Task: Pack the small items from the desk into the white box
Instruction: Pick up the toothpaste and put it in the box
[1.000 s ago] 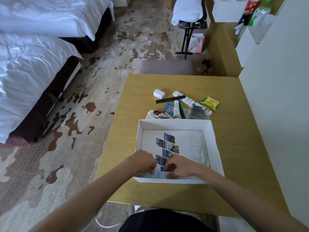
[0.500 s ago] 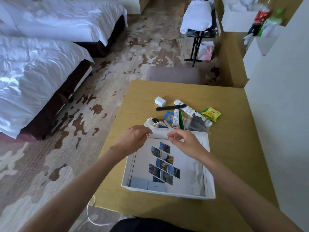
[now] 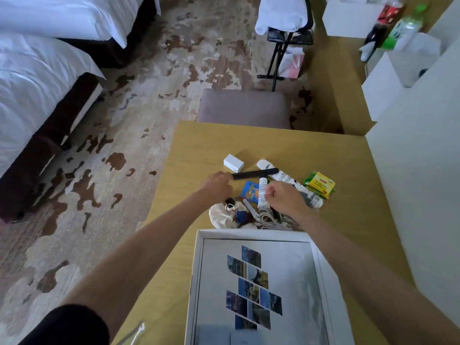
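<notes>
Desk [image 3: 199, 145] holds white box [image 3: 196, 282] with cards [image 3: 254, 287]; both hands' grip unclear

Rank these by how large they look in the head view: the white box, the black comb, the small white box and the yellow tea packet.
1. white box, by far the largest, though also nearest the camera.
2. black comb, longest of the small items.
3. yellow tea packet and small white box: they look too alike to rank.

Both forearms bare, no watch. Black short sleeve [image 3: 72, 324] on left upper arm. Left hand [image 3: 217, 186], right hand [image 3: 283, 196] bare.
</notes>
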Action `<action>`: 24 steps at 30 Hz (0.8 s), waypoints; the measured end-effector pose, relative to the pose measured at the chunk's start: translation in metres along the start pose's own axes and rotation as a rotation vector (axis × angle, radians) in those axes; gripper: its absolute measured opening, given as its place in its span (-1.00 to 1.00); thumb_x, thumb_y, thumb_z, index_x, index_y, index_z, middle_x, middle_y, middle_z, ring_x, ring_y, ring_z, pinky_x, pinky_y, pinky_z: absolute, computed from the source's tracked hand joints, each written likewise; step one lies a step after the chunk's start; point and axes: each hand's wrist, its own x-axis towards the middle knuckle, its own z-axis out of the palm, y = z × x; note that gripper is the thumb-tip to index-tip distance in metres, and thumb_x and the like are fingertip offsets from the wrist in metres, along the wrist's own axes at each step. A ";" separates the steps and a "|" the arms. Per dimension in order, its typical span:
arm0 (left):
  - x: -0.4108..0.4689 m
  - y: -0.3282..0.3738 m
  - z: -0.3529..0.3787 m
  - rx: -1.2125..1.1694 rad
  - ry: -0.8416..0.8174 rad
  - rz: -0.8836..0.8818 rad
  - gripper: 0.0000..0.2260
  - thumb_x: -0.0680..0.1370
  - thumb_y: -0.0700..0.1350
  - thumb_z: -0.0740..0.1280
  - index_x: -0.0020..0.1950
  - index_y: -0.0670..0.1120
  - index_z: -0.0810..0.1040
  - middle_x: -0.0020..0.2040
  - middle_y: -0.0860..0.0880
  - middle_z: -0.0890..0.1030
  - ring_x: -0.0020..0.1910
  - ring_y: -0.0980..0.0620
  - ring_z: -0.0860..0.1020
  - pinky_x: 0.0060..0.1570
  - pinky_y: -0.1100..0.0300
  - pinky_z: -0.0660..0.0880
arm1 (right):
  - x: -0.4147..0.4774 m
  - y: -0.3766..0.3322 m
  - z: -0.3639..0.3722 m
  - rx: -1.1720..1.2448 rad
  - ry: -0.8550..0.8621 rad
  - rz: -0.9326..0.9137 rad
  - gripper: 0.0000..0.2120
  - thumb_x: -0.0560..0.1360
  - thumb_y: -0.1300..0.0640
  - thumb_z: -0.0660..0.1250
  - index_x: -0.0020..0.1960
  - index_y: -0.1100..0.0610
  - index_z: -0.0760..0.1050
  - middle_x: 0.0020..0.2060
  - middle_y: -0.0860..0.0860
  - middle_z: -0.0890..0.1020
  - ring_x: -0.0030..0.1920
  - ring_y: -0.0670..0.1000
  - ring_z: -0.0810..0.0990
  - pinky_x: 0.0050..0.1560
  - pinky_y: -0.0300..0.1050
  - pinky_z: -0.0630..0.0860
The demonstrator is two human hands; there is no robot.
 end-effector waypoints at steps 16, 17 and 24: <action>0.092 -0.024 0.003 0.425 -0.028 0.211 -0.58 0.56 0.01 0.30 0.36 -0.10 0.32 0.26 -0.14 0.44 0.16 -0.19 0.52 0.03 -0.06 0.51 | 0.067 -0.006 0.042 -0.332 0.079 0.139 -0.62 0.36 -0.15 0.43 0.03 0.06 0.47 -0.31 -0.02 0.55 -0.23 0.08 0.60 -0.29 -0.10 0.51; 0.080 -0.027 -0.002 0.317 -0.007 0.205 -0.58 0.56 0.02 0.30 0.36 -0.11 0.33 0.24 -0.15 0.45 0.14 -0.21 0.53 0.01 -0.06 0.52 | 0.067 -0.007 0.043 -0.326 0.075 0.130 -0.65 0.34 -0.13 0.45 -0.02 0.06 0.47 -0.36 -0.03 0.53 -0.28 0.06 0.59 -0.31 -0.12 0.49; -0.043 -0.014 -0.039 -0.307 0.132 0.198 -0.66 0.49 0.14 0.34 0.14 0.00 0.36 -0.03 -0.03 0.54 -0.14 0.00 0.53 -0.32 0.29 0.39 | 0.034 -0.015 0.023 0.206 0.158 0.086 -0.79 0.31 -0.09 0.39 -0.31 0.02 0.45 -0.42 -0.08 0.55 -0.34 -0.04 0.55 -0.40 -0.17 0.33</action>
